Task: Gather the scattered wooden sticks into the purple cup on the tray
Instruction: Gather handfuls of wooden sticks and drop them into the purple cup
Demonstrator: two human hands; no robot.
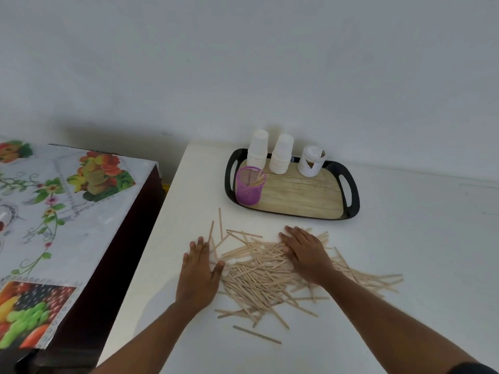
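Several thin wooden sticks (259, 276) lie in a loose heap on the white table (405, 252). My left hand (199, 268) lies flat on the table at the heap's left edge, fingers apart, thumb touching the sticks. My right hand (305, 252) rests palm down on top of the heap, fingers spread. Neither hand holds a stick. The purple mesh cup (249, 186) stands at the front left of the black-rimmed tray (353, 195), a few sticks leaning inside it. The tray sits just behind the heap.
Two stacks of white paper cups (282, 155) and a white jar (311, 161) stand at the tray's back. A lower table with a fruit-print cloth (62, 211) is to the left, across a dark gap. A white wall is close behind.
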